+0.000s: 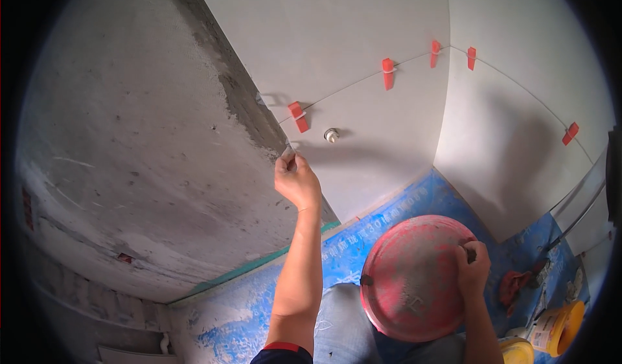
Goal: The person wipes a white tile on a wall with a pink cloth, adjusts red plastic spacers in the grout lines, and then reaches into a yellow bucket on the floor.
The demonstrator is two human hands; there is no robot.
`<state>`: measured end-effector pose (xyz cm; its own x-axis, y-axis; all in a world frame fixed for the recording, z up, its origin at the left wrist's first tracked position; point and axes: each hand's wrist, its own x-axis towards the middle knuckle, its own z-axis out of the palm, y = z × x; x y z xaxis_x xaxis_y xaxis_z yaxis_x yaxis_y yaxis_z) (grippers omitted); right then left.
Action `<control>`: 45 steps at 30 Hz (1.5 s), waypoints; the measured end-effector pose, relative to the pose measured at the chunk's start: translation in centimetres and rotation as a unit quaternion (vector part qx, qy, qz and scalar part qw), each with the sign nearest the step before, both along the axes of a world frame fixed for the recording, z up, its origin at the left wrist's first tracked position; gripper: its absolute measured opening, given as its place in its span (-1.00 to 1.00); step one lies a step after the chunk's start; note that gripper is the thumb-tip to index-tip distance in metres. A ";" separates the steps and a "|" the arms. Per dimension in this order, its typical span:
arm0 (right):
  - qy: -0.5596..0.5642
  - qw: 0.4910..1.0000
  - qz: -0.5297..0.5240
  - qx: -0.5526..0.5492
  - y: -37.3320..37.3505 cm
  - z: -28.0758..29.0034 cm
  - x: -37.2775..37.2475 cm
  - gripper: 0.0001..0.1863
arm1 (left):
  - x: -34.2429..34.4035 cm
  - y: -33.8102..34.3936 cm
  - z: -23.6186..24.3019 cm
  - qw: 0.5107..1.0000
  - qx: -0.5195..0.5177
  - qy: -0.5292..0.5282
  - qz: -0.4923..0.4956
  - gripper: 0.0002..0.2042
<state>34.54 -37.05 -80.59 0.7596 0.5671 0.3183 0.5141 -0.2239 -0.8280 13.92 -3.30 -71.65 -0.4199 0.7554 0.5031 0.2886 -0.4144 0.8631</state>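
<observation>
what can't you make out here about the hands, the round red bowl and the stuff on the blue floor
Head view only:
- Small grey piece pinched in the left hand: fingers cover most of it, too small to identify.
- Round red bowl held by the right hand: underside faces the camera, contents hidden.
- Yellow tub: cut by the dark fisheye rim.

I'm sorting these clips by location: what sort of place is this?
Probably a small room, maybe a bathroom, mid-tiling: large pale wall tiles joined with red levelling wedges, a bare cement wall beside them, and a blue floor membrane.

Blue-coated floor (402, 212) carries a yellow bucket (556, 328) and a red rag (515, 286).
</observation>
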 end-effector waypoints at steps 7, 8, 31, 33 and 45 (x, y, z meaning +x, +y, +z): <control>-0.013 1.000 0.008 0.013 -0.1 -0.4 0.1 -0.81 | -0.4 -0.5 0.4 0.999 -0.012 -0.026 -0.019 -0.89; -0.011 1.000 0.008 0.010 -0.1 -0.3 0.0 -0.82 | -0.4 -0.5 0.4 0.999 -0.005 -0.032 -0.027 -0.89; -0.115 0.984 0.116 -0.071 0.6 -0.3 -6.3 -0.76 | -0.5 -25.8 -6.5 0.817 -0.275 0.082 -0.500 -0.84; 0.033 0.986 0.150 -0.065 1.0 2.0 -6.3 -0.75 | -1.8 -21.8 -4.8 0.744 -0.381 -0.219 -0.503 -0.96; 0.218 0.974 0.025 -0.052 0.2 0.9 -1.9 -0.79 | -3.5 -1.0 -16.2 0.985 -0.149 0.077 -0.029 -0.88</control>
<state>32.61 -36.88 -79.68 0.7807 0.6184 -0.0896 0.1305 -0.3016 -0.9445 10.41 -4.26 -87.80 -0.3079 0.8998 0.3091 0.4083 -0.1685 0.8972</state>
